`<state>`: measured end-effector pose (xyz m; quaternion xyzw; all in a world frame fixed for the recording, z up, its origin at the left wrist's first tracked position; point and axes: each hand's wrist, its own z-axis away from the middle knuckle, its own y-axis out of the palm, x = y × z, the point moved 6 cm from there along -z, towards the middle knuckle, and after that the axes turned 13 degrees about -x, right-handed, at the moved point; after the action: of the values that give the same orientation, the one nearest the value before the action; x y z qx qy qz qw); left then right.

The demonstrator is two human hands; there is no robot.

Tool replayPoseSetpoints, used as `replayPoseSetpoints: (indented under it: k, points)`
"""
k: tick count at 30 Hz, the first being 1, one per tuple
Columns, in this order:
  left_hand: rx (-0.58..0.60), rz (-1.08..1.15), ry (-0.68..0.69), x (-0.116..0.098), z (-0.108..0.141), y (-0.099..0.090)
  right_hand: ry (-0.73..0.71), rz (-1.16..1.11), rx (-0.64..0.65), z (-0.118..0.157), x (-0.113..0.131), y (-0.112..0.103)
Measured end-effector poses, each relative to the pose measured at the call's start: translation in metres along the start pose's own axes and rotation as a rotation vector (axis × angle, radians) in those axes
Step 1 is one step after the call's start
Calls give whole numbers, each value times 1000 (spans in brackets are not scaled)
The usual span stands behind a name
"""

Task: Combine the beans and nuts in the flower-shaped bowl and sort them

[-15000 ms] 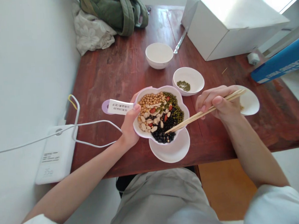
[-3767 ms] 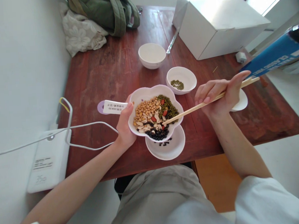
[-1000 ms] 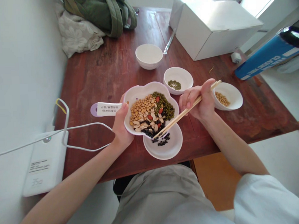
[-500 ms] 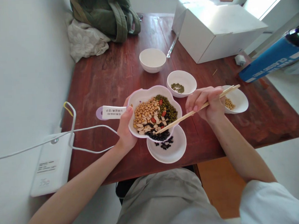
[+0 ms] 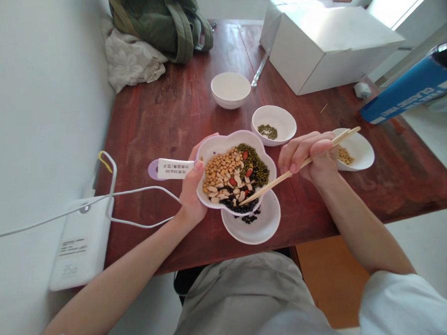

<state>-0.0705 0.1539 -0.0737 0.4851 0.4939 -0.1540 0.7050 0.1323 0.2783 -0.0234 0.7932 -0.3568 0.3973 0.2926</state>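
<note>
My left hand (image 5: 195, 191) grips a flower-shaped bowl (image 5: 268, 185) by its left side, holding it above the table. Soybeans (image 5: 221, 167), green mung beans (image 5: 259, 170), black beans (image 5: 231, 203), pale nuts and a few red ones lie inside it. My right hand (image 5: 311, 158) is closed around a pair of chopsticks (image 5: 274, 181), whose tips touch the black beans at the bowl's near side. Below, partly covered by the flower-shaped bowl, a white dish (image 5: 251, 233) has black beans in it. Beyond stands a white bowl (image 5: 287, 126) with some mung beans.
A bowl (image 5: 363, 152) with soybeans stands behind my right hand. Farther back are a bare white bowl (image 5: 231, 99), a white box (image 5: 326, 57) and a green bag (image 5: 156, 26). A blue canister (image 5: 402, 88) is at right; a white power bank (image 5: 80, 250) with a cable lies left.
The flower-shaped bowl has shifted slightly right and down, covering more of the dish beneath. The chopstick tips have moved slightly right and down, still among the black beans.
</note>
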Motion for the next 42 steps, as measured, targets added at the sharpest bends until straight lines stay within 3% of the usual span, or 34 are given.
replayPoseSetpoints:
  k: [9,15,23,37,42]
  points:
    - [-16,6,-43,0,0,0,-34,-20,-86,-2,-2,-5]
    - [-4,-3,-29,1,-1,-1,-83,110,0,-1,6,-5]
    - [36,45,-52,1,0,2,-101,105,82,-2,18,5]
    - [17,37,-79,-2,2,5,-7,-16,-32,-2,-3,-3]
    - [-5,27,-17,-6,1,6,-11,-32,-17,-2,-3,-1]
